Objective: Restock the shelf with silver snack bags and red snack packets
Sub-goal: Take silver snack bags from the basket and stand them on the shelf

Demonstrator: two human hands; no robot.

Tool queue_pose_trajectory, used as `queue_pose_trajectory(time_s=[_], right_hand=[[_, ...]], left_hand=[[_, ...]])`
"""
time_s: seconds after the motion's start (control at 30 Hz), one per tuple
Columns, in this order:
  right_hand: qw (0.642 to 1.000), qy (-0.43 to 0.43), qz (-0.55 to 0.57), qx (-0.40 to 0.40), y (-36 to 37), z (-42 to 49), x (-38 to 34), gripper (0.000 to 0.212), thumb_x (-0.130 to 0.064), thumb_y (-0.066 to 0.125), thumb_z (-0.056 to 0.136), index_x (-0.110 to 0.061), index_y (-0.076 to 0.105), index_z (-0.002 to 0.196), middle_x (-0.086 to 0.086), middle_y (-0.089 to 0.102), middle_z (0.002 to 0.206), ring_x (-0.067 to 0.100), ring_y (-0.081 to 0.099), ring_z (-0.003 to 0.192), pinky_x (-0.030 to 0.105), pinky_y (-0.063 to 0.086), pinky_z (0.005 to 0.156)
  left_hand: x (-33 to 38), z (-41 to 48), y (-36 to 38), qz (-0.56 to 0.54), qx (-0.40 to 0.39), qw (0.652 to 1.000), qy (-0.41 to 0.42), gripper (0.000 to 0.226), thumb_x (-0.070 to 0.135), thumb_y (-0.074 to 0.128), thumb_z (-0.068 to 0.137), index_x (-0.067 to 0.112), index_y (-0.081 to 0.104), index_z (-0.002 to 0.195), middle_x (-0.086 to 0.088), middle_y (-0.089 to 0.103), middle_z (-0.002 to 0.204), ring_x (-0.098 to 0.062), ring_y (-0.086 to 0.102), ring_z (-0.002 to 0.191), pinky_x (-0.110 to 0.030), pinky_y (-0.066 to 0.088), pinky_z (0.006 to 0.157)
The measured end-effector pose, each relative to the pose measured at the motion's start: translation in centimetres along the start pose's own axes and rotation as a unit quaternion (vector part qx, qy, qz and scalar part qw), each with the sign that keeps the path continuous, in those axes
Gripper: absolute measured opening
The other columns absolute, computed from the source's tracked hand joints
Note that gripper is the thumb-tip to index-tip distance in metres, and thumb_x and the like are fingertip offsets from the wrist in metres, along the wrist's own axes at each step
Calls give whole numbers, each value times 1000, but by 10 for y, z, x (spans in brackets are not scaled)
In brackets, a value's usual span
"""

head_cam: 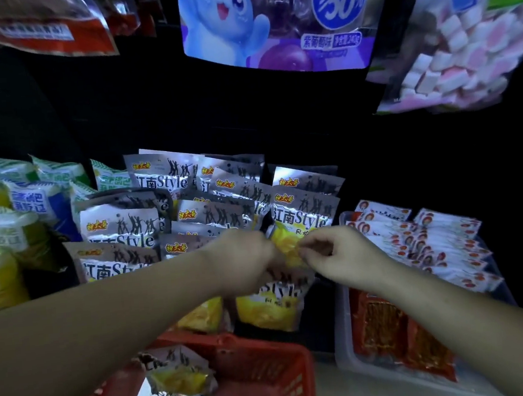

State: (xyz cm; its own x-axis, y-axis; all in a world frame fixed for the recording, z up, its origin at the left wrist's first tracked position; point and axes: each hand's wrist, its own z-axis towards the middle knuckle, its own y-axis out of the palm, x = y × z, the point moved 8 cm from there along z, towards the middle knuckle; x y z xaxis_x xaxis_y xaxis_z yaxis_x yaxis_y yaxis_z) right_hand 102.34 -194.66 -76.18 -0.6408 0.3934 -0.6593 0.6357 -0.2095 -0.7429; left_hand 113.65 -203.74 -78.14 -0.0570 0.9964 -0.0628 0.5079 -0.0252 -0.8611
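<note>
Head view has both hands meeting on one silver snack bag (274, 298) with a yellow window. It stands at the front of the shelf display, its upper edge hidden behind the knuckles. The left hand (244, 260) has its fingers curled over the bag's top. The right hand (344, 253) pinches the same top between thumb and fingertips. I judge the bag is being seated into the front row, not yet let go.

Just behind the held bag, rows of matching stacked silver bags (212, 199) lean back in overlapping tiers, so that section looks largely filled. Below and nearer the camera than the held bag sits a red basket (264, 376) with at least two spare silver bags (181, 376) lying in it, so the silver restock is well along but unfinished.

Right of the held bag, a clear tray (342, 333) holds a few red snack packets (385, 323) lying flat, with white-and-red packets (433, 238) fanned behind them. No red packets show in the basket, and I cannot tell whether that part is done or not begun.

Left of the held bag are green-and-yellow bags (14, 202). Above it hang a purple candy bag (268, 21) and a marshmallow bag (463, 50).
</note>
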Motion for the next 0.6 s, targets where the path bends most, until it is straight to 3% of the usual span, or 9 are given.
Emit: queue_pose_trajectory(time_s=[0.07, 0.17, 0.23, 0.3, 0.4, 0.5, 0.6], right_hand=[[995, -14, -36, 96, -15, -9, -6, 34, -58, 56, 96, -33, 70, 115, -18, 61, 102, 5, 62, 91, 34, 53, 77], [965, -60, -161, 198, -30, -19, -26, 31, -53, 62, 94, -29, 61, 113, -12, 49, 103, 11, 55, 90, 31, 42, 65], [964, -68, -214, 142, -20, -11, -31, 21, -49, 66, 91, -30, 57, 97, -13, 49, 92, 13, 55, 87, 30, 38, 63], [978, -40, -203, 28, 3, -3, -23, 23, -51, 63, 92, -33, 58, 105, -16, 52, 96, 13, 58, 94, 32, 46, 69], [981, -17, -190, -29, 14, -4, -17, 39, -49, 59, 95, -35, 60, 131, -15, 58, 124, 13, 59, 113, 33, 53, 84], [975, 6, -221, -13, -8, -19, -16, 24, -47, 60, 95, -37, 66, 116, -13, 66, 110, 15, 63, 103, 34, 55, 81], [955, 108, -273, -49, -44, -48, 20, 21, -52, 62, 94, -35, 67, 105, -7, 68, 103, 19, 65, 93, 41, 57, 82]], left_hand=[[-8, -8, -28, -2, 145, 988, -54, 30, 44, 62, 93, 29, 63, 118, 5, 66, 111, -23, 63, 108, -35, 50, 79], [-30, -17, -55, -18, 293, 949, -119, 57, 47, 62, 90, 27, 47, 142, 1, 53, 136, -25, 49, 126, -41, 40, 100], [-38, -18, -59, -24, 307, 940, -147, 58, 44, 64, 87, 24, 49, 139, -2, 50, 134, -28, 48, 123, -42, 38, 97], [-42, -23, -57, -51, 349, 927, -128, 43, 37, 67, 85, 21, 60, 124, -3, 57, 118, -29, 56, 110, -39, 42, 80], [-34, -29, -41, -123, 325, 935, -65, 24, 30, 64, 89, 23, 64, 112, 2, 59, 107, -23, 63, 96, -34, 50, 67], [-22, -29, -39, -166, 268, 949, -24, 16, 29, 60, 94, 28, 64, 109, 9, 59, 103, -19, 63, 93, -34, 54, 71], [0, -30, -53, -233, 241, 942, -22, 20, 28, 62, 95, 27, 70, 113, 8, 69, 106, -15, 64, 96, -30, 52, 78]])
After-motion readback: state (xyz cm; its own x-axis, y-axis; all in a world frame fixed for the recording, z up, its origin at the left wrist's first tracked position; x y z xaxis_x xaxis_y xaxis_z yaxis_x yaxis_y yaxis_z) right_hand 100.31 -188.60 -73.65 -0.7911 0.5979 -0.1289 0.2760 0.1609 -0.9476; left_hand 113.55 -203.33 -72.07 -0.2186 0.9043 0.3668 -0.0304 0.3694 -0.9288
